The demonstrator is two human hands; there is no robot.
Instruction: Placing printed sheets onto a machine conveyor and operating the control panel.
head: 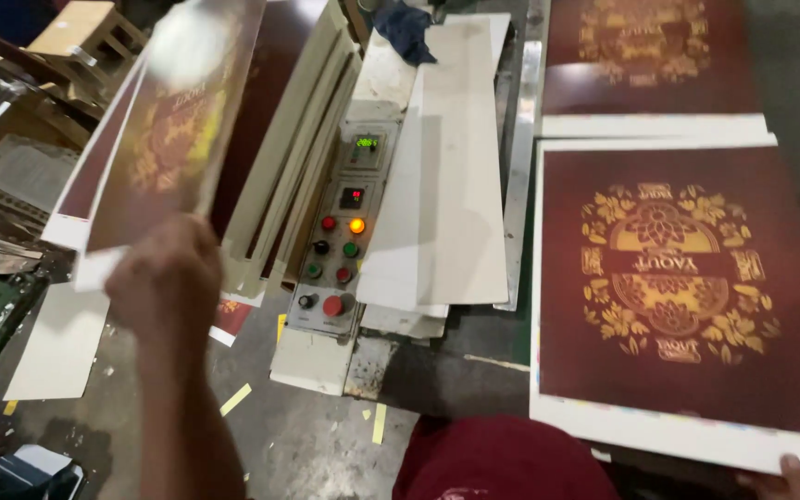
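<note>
Grey workshop floor, marked with scraps of yellow tape, runs under everything. At far left, pale blank sheets lie low near a wooden pallet. The left hand is raised, its grip closed on the lower edge of a lifted printed sheet, maroon with a gold ornament, tilted up and blurred, held in the air clear of the stack it would belong to. Right of it stands a cream machine with a control panel of red and green buttons, one amber lamp lit, white boards resting on top. At right lies a stack of printed sheets face up; the right hand touches its near corner, fingers barely showing, so its grip cannot be judged. One sheet looks to be in transit, many left.
</note>
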